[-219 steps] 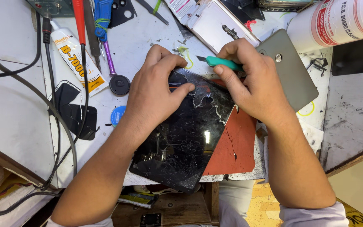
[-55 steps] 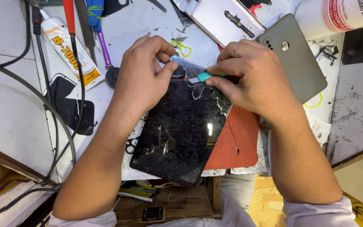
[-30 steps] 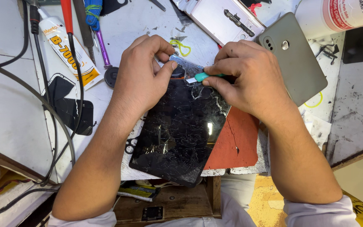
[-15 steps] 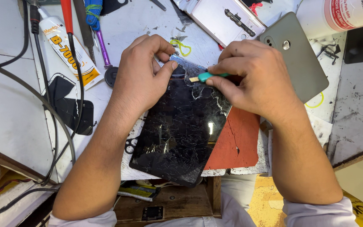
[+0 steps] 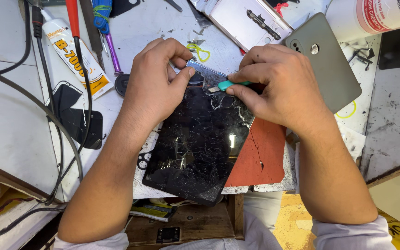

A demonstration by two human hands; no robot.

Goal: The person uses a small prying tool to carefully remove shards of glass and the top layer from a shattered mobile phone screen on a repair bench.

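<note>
A black tablet with a badly cracked glass screen (image 5: 199,148) lies on a red mat (image 5: 262,155) in the middle of the bench. My left hand (image 5: 156,81) rests on the tablet's far left corner, thumb and fingers pinching a lifted piece of glass (image 5: 205,72) there. My right hand (image 5: 281,88) holds a small green-handled blade tool (image 5: 228,85), its tip pressed at the top edge of the screen beside the lifted glass.
A grey phone back cover (image 5: 326,60) and a white phone frame (image 5: 251,21) lie behind my right hand. A glue tube (image 5: 72,55), screwdrivers (image 5: 72,18) and black cables (image 5: 47,115) sit at the left. A white bottle (image 5: 376,16) stands at the far right.
My right hand has slid the green tool a little left along the tablet's top edge. My left hand keeps its pinch on the corner glass.
</note>
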